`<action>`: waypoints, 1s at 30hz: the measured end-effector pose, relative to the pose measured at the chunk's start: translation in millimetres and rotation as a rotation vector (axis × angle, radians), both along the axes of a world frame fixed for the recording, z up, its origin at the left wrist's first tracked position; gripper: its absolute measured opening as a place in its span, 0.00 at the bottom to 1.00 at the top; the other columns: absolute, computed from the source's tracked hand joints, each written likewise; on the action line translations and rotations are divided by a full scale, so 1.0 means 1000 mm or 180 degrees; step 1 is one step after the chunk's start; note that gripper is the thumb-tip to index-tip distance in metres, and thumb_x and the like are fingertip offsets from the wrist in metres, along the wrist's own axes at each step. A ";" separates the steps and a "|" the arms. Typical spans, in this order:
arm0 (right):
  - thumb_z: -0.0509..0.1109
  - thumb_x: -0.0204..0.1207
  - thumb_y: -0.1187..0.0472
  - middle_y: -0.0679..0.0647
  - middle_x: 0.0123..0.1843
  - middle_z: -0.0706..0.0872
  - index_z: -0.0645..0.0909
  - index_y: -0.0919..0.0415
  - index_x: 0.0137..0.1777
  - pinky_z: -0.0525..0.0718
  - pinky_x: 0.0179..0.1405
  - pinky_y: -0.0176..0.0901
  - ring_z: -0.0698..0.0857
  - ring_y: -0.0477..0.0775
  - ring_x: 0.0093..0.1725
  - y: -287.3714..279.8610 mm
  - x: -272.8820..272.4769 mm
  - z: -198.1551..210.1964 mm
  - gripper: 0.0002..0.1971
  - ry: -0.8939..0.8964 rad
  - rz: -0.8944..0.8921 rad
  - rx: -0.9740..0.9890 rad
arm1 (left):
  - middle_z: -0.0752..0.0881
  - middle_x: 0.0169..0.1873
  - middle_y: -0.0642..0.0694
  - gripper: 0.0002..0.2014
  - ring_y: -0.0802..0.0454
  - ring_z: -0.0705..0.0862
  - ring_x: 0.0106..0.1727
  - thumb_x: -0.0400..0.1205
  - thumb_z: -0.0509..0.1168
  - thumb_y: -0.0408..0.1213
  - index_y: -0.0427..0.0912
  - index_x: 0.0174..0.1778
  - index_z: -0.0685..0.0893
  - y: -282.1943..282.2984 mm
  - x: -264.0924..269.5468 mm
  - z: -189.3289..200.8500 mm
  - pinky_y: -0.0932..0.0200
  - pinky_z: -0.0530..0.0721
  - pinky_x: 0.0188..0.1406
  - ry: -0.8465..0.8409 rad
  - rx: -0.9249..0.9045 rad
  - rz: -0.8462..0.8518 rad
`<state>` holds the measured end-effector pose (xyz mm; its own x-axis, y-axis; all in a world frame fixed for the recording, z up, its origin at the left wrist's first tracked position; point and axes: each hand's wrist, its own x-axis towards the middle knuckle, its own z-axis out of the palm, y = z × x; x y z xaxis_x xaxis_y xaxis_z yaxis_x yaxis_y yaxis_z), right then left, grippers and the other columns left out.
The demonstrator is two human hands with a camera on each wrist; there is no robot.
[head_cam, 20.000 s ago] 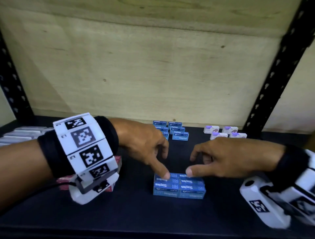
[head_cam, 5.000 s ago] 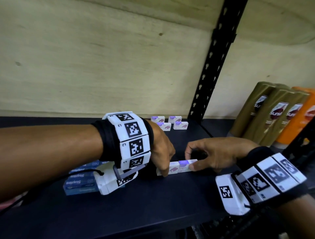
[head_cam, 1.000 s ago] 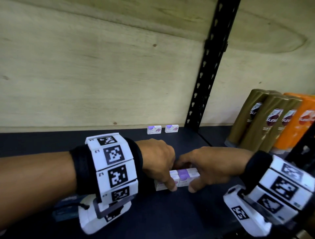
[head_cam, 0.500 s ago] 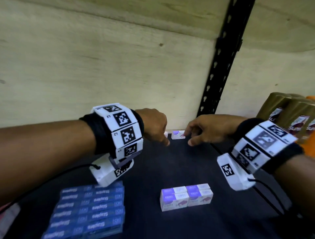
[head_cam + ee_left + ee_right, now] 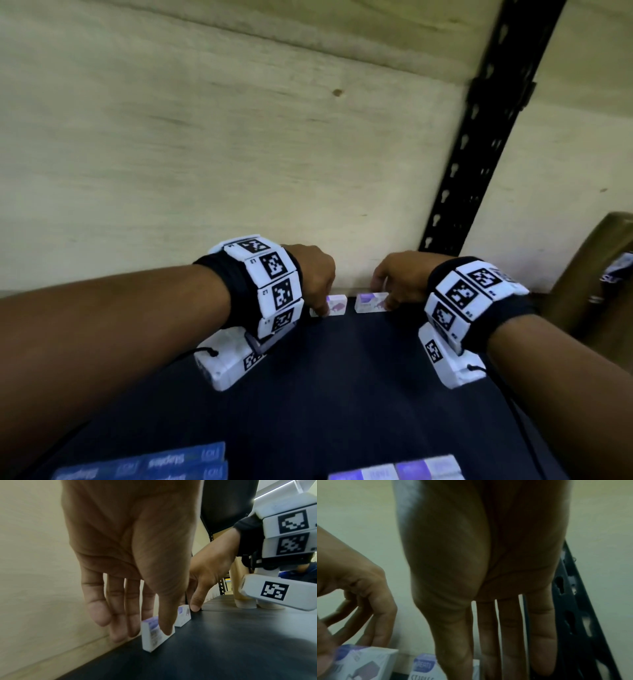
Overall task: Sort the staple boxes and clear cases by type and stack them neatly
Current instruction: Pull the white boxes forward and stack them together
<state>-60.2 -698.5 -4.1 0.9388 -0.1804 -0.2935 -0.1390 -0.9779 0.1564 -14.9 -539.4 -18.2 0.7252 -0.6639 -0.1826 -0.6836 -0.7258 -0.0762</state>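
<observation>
Two small white-and-purple staple boxes stand on the dark shelf against the back wall. My left hand (image 5: 319, 296) pinches the left box (image 5: 338, 305), thumb on its front face and fingers behind it, as the left wrist view shows (image 5: 154, 637). My right hand (image 5: 385, 294) pinches the right box (image 5: 370, 303), thumb at its right front and fingers behind; the right wrist view shows this box (image 5: 423, 669) under the thumb. A stack of matching white-and-purple boxes (image 5: 394, 472) sits at the front edge. A stack of blue staple boxes (image 5: 147, 464) lies at the front left.
A plywood back wall (image 5: 239, 154) closes the shelf right behind the two boxes. A black perforated upright (image 5: 479, 144) stands at the back right. Brown bottles (image 5: 596, 281) stand beyond it on the right. Bare dark shelf (image 5: 342, 383) lies between the hands and the front stacks.
One second ago both hands were at the white-and-purple stack in front. They have since reached to the back wall and taken hold of the two boxes there.
</observation>
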 end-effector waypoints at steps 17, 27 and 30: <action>0.79 0.74 0.55 0.48 0.45 0.89 0.89 0.55 0.56 0.82 0.48 0.40 0.86 0.50 0.48 0.028 -0.067 0.015 0.12 0.0176 0.0118 -0.0055 | 0.89 0.52 0.50 0.12 0.52 0.85 0.50 0.80 0.70 0.46 0.46 0.57 0.88 0.034 -0.064 0.013 0.57 0.83 0.50 0.0319 0.0011 -0.0379; 0.79 0.73 0.57 0.52 0.43 0.93 0.90 0.54 0.48 0.88 0.57 0.49 0.90 0.48 0.42 0.031 -0.136 0.012 0.05 0.0531 0.0078 0.0749 | 0.92 0.45 0.49 0.10 0.54 0.89 0.48 0.79 0.71 0.46 0.46 0.53 0.89 0.059 -0.110 0.009 0.62 0.83 0.45 0.0717 0.0086 -0.0534; 0.78 0.75 0.58 0.48 0.41 0.93 0.91 0.53 0.49 0.87 0.57 0.48 0.88 0.44 0.41 0.029 -0.148 0.013 0.04 0.0681 0.0037 0.0969 | 0.93 0.42 0.48 0.09 0.55 0.90 0.43 0.79 0.71 0.43 0.44 0.52 0.90 0.062 -0.117 0.011 0.63 0.85 0.46 0.1009 0.0070 -0.0467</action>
<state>-208.0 -669.8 8.7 0.8518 -0.0444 -0.5220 -0.1234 -0.9854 -0.1175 -131.8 -477.5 -7.6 0.5274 -0.7502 -0.3989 -0.7726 -0.6187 0.1422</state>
